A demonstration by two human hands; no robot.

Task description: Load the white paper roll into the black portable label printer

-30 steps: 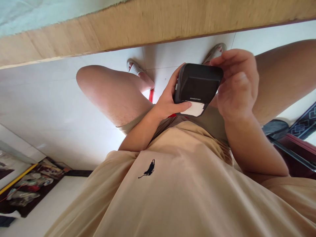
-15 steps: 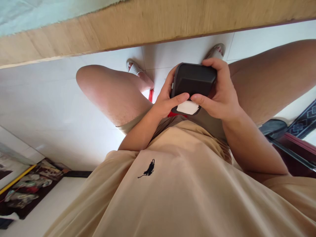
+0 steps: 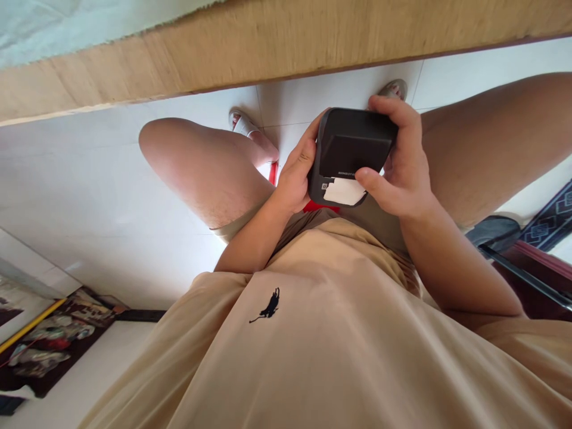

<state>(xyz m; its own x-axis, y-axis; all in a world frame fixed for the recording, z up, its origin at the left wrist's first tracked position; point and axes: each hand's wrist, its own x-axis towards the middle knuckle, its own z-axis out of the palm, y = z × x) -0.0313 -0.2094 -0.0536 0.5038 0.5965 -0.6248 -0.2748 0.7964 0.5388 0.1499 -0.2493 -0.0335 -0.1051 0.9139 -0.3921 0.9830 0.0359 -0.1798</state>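
Wooden counter [image 3: 268, 47] edge across twelve o'clock, beige shirt [image 3: 335, 333] filling six o'clock, seated person's bare knees over white floor [image 3: 89, 196], right hand [image 3: 402, 173] and left hand [image 3: 297, 176] both grasping a small dark device [image 3: 351, 155], possibly a label printer, white paper [image 3: 344, 192] at its near edge.
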